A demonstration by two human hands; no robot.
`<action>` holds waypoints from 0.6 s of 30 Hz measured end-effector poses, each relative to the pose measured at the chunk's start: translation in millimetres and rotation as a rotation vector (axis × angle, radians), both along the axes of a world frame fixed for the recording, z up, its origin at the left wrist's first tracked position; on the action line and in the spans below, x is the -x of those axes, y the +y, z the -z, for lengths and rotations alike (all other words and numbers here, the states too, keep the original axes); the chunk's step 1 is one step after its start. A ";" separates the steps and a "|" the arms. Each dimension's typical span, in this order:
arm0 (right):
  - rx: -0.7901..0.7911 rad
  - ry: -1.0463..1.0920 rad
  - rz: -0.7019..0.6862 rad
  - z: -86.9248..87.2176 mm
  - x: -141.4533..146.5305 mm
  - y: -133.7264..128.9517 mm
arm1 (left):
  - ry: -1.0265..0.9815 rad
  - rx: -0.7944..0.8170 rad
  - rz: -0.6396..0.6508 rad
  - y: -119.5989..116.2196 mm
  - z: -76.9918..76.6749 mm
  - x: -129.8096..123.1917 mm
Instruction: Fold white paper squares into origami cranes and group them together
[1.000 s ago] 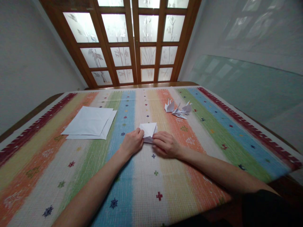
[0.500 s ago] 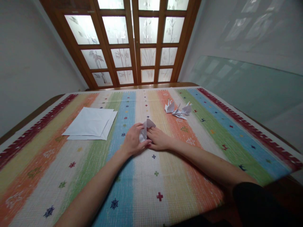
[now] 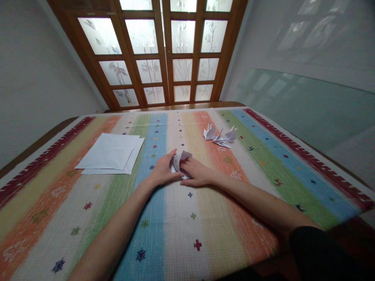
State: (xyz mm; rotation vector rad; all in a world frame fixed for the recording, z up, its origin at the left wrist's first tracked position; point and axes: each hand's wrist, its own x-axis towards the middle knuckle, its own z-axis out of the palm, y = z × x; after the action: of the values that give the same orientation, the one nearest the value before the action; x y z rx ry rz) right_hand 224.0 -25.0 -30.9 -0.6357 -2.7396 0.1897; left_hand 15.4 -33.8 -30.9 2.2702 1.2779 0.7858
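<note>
A small piece of white folded paper [image 3: 185, 155] stands partly raised on the striped tablecloth, between my two hands. My left hand [image 3: 163, 170] holds its left side, fingers along the far edge and thumb stretched along the near edge. From the right, my right hand [image 3: 195, 171] has its fingertips tucked into the paper's open fold, its thumb lying below. The raised flap leans over the right fingers and hides their tips. Both hands rest low, close to the cloth, with the thumb tips nearly meeting.
White square paper sheets [image 3: 107, 152] lie in an uneven stack to the left. Folded paper cranes [image 3: 224, 137] sit close together at the back right. A colourful striped tablecloth [image 3: 175, 234] covers the table; wooden doors with frosted panes [image 3: 183, 37] stand beyond it.
The raised flap has opened wider and tipped lower to the right. My left fingers have straightened and its thumb has drawn slightly left. My right hand stays nearly in place.
</note>
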 end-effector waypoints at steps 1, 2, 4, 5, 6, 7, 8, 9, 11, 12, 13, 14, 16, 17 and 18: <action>0.018 0.004 -0.005 -1.6 -2.5 -2.2 | 0.016 -0.014 -0.013 -0.1 -0.7 -2.2; 0.036 0.011 -0.006 -3.2 -5.6 -4.8 | 0.032 -0.024 -0.031 -0.1 -1.5 -4.6; 0.068 0.040 0.010 -6.2 -13.1 -11.0 | 0.058 -0.037 -0.082 0.3 -3.1 -9.7; 0.079 0.062 0.031 -7.3 -17.1 -14.5 | 0.071 -0.042 -0.108 0.6 -3.9 -12.3; 0.088 0.085 0.059 -7.9 -21.0 -18.0 | 0.084 -0.048 -0.133 0.9 -4.6 -14.8; 0.094 0.109 0.087 -8.0 -24.5 -21.4 | 0.097 -0.052 -0.154 1.2 -5.3 -17.1; 0.096 0.131 0.113 -7.7 -27.5 -24.4 | 0.107 -0.054 -0.175 1.4 -5.9 -19.2; 0.094 0.149 0.135 -7.1 -29.7 -27.1 | 0.115 -0.055 -0.195 1.5 -6.4 -21.0; 0.077 0.168 0.167 -5.1 -31.6 -31.3 | 0.131 -0.055 -0.234 1.5 -7.2 -23.6; 0.064 0.172 0.181 -3.9 -31.4 -32.8 | 0.140 -0.055 -0.252 1.4 -7.5 -24.5; 0.048 0.177 0.197 -2.7 -30.6 -33.9 | 0.152 -0.057 -0.268 1.2 -7.6 -25.2; 0.034 0.181 0.218 -1.6 -29.4 -34.7 | 0.164 -0.063 -0.280 0.9 -7.6 -25.6; 0.005 0.184 0.272 0.2 -26.9 -35.9 | 0.188 -0.080 -0.293 0.2 -7.2 -26.0; -0.011 0.177 0.290 0.8 -26.0 -36.2 | 0.199 -0.091 -0.297 -0.1 -6.8 -26.1; -0.029 0.163 0.290 1.1 -25.4 -36.5 | 0.211 -0.103 -0.300 -0.5 -6.4 -26.1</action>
State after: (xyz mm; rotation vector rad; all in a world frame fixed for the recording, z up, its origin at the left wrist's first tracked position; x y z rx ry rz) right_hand 249.4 -61.5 -32.0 -0.9537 -2.4568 0.1265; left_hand 41.5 -34.3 -24.5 2.3221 1.7423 0.7399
